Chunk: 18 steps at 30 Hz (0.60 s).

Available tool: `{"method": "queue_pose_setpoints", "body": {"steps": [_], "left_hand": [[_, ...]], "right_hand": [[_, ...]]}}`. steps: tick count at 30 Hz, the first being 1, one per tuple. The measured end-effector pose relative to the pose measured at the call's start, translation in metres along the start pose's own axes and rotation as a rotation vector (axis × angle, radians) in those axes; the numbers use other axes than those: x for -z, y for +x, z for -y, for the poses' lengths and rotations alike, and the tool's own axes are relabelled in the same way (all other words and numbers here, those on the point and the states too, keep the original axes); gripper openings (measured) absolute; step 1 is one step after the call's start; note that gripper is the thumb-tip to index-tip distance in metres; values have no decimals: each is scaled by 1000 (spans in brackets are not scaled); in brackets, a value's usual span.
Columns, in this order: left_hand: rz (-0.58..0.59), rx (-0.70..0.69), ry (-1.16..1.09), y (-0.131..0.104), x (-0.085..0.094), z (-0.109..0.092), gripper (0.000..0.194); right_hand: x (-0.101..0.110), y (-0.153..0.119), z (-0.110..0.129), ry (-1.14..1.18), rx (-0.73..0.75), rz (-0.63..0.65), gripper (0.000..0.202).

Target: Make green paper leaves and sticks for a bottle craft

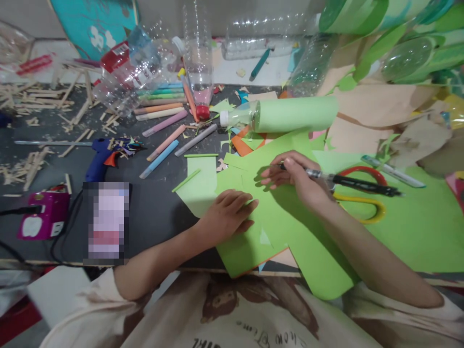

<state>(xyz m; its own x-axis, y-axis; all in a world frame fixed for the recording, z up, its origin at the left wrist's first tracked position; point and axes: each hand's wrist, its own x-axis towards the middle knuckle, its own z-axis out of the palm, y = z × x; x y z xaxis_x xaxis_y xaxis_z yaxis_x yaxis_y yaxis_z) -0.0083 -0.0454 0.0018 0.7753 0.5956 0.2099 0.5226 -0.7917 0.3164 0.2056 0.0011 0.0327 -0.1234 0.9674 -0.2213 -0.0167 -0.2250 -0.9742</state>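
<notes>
Green paper [308, 241] spreads from centre toward 4 o'clock. The left hand [228, 215], at 6 o'clock, rests on it, fingers loosely bent, gripping nothing. The right hand [303, 181], at 3 o'clock, pinches a black pen [357, 184] between thumb and curled fingers.

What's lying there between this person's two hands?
In the head view, just bright green paper shows between the left hand and the right hand, with no loose object visible on that stretch.

Before me, my dark table [154, 205] stretches from nine o'clock to three; a plain grey wall [159, 7] stands behind it at twelve, in soft, dull light.
</notes>
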Motion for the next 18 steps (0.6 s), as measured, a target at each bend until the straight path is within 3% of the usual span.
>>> {"method": "queue_pose_setpoints", "body": {"steps": [6, 13, 18], "left_hand": [[21, -4, 2, 1, 2, -2, 36], [14, -23, 26, -2, 5, 1, 33], [-2, -34, 51, -2, 7, -1, 32]], "right_hand": [[-11, -7, -21, -61, 122, -14, 41], [-9, -4, -34, -163, 233, -26, 33], [-7, 1, -33, -17, 239, -89, 41]]}}
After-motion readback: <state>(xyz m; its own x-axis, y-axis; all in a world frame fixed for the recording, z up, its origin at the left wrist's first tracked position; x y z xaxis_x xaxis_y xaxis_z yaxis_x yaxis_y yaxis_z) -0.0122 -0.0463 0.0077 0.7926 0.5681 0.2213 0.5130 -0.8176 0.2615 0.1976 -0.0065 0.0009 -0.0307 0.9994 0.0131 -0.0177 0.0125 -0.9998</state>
